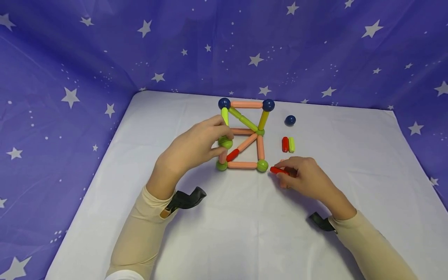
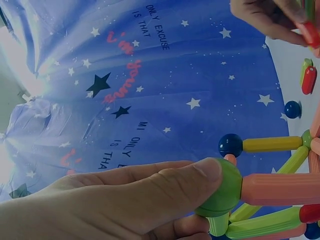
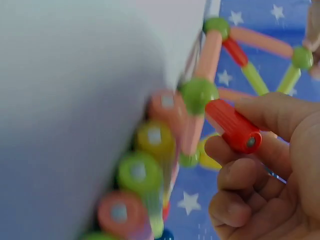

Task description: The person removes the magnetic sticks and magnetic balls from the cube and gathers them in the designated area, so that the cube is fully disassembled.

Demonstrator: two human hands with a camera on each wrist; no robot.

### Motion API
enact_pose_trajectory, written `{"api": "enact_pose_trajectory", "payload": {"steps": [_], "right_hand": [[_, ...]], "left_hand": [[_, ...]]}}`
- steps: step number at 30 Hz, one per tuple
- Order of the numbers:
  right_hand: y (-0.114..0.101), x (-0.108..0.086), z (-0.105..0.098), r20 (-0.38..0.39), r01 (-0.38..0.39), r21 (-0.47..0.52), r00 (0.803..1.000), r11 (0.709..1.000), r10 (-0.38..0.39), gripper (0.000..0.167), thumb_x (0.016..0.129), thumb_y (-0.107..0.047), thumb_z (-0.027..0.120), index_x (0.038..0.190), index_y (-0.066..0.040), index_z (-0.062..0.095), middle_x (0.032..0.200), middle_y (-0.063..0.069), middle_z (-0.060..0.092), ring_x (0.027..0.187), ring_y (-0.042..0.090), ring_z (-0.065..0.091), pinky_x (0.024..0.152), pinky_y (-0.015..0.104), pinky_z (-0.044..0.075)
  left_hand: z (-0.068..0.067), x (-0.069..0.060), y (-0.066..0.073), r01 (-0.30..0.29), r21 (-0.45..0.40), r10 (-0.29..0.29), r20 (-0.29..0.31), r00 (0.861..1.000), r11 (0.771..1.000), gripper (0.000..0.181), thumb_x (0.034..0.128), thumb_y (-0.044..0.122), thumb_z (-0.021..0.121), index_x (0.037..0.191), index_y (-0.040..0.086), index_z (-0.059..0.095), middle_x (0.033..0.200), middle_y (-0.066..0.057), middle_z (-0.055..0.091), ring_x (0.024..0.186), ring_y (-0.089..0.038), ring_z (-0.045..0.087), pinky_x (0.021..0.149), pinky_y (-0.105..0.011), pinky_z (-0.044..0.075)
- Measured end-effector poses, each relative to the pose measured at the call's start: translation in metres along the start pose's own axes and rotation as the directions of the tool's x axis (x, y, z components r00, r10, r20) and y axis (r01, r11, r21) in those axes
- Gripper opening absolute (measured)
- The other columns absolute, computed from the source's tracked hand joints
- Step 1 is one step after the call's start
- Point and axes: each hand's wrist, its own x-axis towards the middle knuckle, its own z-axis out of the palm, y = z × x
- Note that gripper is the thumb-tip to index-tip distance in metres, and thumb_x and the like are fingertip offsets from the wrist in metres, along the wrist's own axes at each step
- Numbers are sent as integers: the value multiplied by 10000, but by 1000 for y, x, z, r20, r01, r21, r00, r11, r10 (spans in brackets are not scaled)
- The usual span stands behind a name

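My left hand (image 1: 194, 146) pinches a green ball (image 2: 222, 187) between thumb and fingers, on the left side of a frame built of magnetic rods and balls. A salmon rod (image 2: 280, 189) joins that ball. To the right, my right hand (image 1: 308, 177) pinches a short red magnetic rod (image 3: 232, 125) between thumb and fingertips. In the head view its tip points at the frame's near right green ball (image 1: 262, 165), with a small gap. The frame's far corners are blue balls (image 1: 268, 105), and a salmon rod (image 1: 242, 165) forms its near edge.
A loose blue ball (image 1: 290, 120) lies right of the frame, with a short red rod (image 1: 285, 144) and a short lime rod (image 1: 292, 144) nearer. Several rods, including a yellow one (image 3: 155, 137), lie beside my right hand. A starry blue cloth (image 1: 224, 46) hangs behind the white table (image 1: 224, 233).
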Motion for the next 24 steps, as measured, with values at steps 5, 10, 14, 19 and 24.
{"api": "enact_pose_trajectory", "payload": {"steps": [5, 10, 14, 19, 24], "right_hand": [[17, 3, -18, -75, -137, -53, 988, 989, 133, 232, 878, -208, 738, 1097, -130, 723, 751, -26, 600, 644, 166, 504, 528, 278, 456], [37, 12, -30, -113, -271, -90, 959, 958, 261, 258, 915, -246, 681, 1116, -85, 696, 754, 40, 610, 642, 203, 516, 531, 315, 456], [53, 19, -37, -130, -356, -115, 931, 928, 341, 288, 928, -250, 640, 1127, -45, 679, 770, 80, 628, 625, 224, 520, 531, 339, 443], [68, 29, -42, -116, -419, -147, 907, 896, 405, 324, 929, -283, 617, 1106, -20, 682, 825, 126, 655, 669, 257, 543, 566, 364, 445], [77, 41, -43, -41, -459, -199, 887, 866, 461, 342, 921, -319, 614, 1059, -14, 681, 831, 133, 645, 699, 267, 550, 585, 380, 460]], "left_hand": [[0, 0, 0, 4, 3, -4, 4, 1000, 1000, 241, 830, 115, 789, 1046, 115, 681, 998, 15, 511, 889, -139, 563, 766, -274, 482], [0, -1, -2, -2, 8, 2, 2, 1000, 1000, 234, 833, 118, 787, 1040, 115, 680, 997, 14, 512, 889, -147, 567, 770, -278, 483], [2, -1, -3, -12, 0, 12, -2, 1000, 1000, 228, 829, 109, 789, 1026, 120, 675, 993, 20, 508, 890, -148, 563, 771, -277, 480], [2, -1, -3, -23, 6, 23, -8, 1000, 1000, 230, 827, 113, 792, 1023, 131, 674, 985, 30, 501, 877, -112, 540, 767, -264, 474], [0, 0, -1, -20, 4, 20, -6, 1000, 1000, 230, 827, 110, 792, 1026, 121, 677, 986, 21, 506, 883, -117, 543, 771, -268, 475]]}}
